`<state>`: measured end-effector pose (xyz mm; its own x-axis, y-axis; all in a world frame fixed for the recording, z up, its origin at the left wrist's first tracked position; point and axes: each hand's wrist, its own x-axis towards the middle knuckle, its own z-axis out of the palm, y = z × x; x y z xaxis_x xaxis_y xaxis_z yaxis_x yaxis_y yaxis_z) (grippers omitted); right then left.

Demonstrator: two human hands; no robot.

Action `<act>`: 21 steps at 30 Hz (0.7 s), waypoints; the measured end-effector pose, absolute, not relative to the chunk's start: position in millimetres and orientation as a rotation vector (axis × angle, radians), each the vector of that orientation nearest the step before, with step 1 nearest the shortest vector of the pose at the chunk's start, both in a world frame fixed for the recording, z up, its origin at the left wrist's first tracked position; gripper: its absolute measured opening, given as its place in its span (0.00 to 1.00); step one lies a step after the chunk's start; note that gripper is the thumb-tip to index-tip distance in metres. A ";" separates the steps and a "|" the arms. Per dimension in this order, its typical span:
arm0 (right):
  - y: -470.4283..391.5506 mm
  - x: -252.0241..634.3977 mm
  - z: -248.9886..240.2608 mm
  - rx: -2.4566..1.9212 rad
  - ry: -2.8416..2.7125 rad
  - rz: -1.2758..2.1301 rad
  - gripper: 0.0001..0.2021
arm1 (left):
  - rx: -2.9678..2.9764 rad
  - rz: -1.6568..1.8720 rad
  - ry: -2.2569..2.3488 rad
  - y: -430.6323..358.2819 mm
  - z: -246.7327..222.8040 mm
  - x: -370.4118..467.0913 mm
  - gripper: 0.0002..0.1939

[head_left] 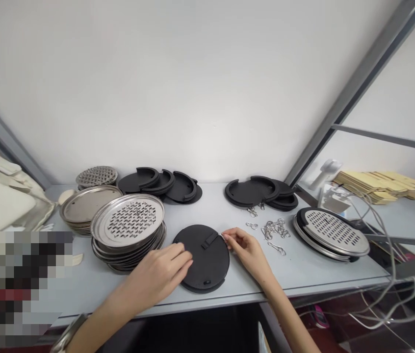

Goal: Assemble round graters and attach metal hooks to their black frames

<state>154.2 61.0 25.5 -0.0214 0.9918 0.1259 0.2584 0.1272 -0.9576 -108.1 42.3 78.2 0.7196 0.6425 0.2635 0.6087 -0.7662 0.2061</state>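
A black round disc (207, 264) lies on the table in front of me, with a short raised bar and a small slot on its face. My right hand (246, 250) is closed in a pinch at its upper right edge, on a small wire clip (220, 235) that mostly hides behind the fingertips. Over the disc's left side is my left hand (165, 269), its fingers curled together and the tips above the face; whatever they hold is hidden. Several loose wire clips (275, 229) lie to the right of my right hand.
Metal grater plates (136, 220) are stacked at left beside a pile of plain metal plates (91, 203). Black ringed discs (251, 191) stand along the wall. An assembled grater (334, 233) lies at right, near white cables (380, 220) and yellowish packets (376, 184).
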 end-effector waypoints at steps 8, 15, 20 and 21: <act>61.5 160.7 18.5 -1.297 -1.425 0.784 0.14 | 2.859 0.383 1.268 72.8 76.8 -33.3 0.08; 61.9 161.7 15.0 -1.260 -1.400 0.742 0.12 | 2.826 0.362 1.185 80.9 66.4 -32.4 0.05; 59.8 161.3 17.5 -1.237 -1.432 0.729 0.10 | 2.723 0.467 1.032 84.5 66.4 -40.9 0.04; 59.2 160.7 18.1 -1.231 -1.441 0.726 0.10 | 2.691 0.501 1.019 84.7 66.5 -40.8 0.04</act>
